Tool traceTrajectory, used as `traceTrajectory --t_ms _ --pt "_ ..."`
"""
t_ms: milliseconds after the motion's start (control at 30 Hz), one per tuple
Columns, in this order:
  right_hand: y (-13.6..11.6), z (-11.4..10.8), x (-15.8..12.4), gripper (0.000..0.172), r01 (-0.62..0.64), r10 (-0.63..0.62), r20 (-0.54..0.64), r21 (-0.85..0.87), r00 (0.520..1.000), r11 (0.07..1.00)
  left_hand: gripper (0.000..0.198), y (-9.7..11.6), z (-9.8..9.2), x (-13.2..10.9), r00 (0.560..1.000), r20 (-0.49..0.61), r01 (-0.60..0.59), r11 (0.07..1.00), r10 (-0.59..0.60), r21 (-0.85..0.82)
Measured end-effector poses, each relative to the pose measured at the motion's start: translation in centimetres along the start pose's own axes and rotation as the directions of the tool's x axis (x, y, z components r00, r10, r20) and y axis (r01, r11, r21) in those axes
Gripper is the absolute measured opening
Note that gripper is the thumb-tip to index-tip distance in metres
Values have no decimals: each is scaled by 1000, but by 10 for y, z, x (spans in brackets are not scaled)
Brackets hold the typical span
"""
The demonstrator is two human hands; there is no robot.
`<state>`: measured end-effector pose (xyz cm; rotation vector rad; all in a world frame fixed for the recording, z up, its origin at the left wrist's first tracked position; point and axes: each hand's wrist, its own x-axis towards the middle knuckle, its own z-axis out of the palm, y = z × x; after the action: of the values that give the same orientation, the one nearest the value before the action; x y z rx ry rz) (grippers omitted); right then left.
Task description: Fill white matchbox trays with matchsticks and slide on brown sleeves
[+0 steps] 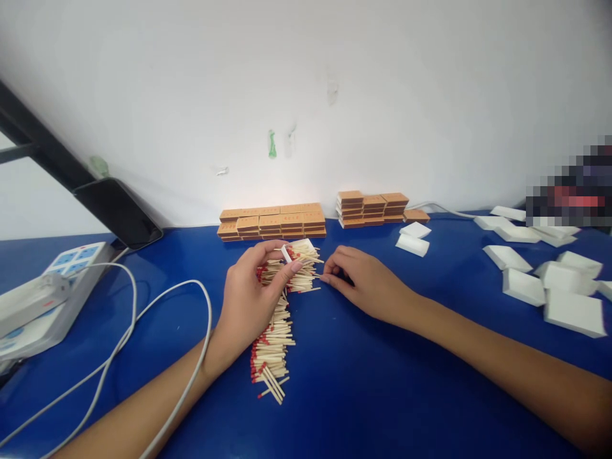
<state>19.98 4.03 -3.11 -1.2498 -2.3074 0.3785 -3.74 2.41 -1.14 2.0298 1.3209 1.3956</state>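
My left hand grips a small white matchbox tray between thumb and fingers, tilted above the match pile. Several red-headed matches lie in the tray, and some stick out past its right end. Under and in front of this hand runs a long pile of loose matches, their heads mostly to the left. My right hand is just right of the pile, thumb and forefinger pinched together at the pale end of a match. The curled fingers partly hide what is in that pinch.
Stacked orange-brown matchboxes line the wall, with another stack to their right. White trays lie scattered at far right; two more sit nearer. At left are a power strip, white cables and a leaning phone.
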Motion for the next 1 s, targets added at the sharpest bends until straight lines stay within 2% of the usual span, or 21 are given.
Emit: traceTrajectory --t_ms 167,333,467,667,800,1000 --pt "1 -18 -3 15 -10 11 48 -18 999 1000 28 -3 -3 0 1000 -2 -6 998 6 63" --pt "1 -35 -5 17 5 -5 -16 9 1000 1000 32 -7 -3 1 1000 11 1 994 -3 111" --pt "-3 -22 -4 15 -61 66 -49 98 997 993 29 -4 -1 2 1000 -17 1 997 0 72" --pt "-7 2 -3 11 13 -11 -33 58 999 998 28 2 -1 1 1000 -15 -4 999 5 31" --pt "-7 2 -2 9 -7 8 -19 36 1000 999 29 2 -1 0 999 -30 -14 999 15 34" --pt "-2 -4 -3 15 49 -48 46 -25 998 999 30 0 -2 0 1000 -13 -10 998 11 61"
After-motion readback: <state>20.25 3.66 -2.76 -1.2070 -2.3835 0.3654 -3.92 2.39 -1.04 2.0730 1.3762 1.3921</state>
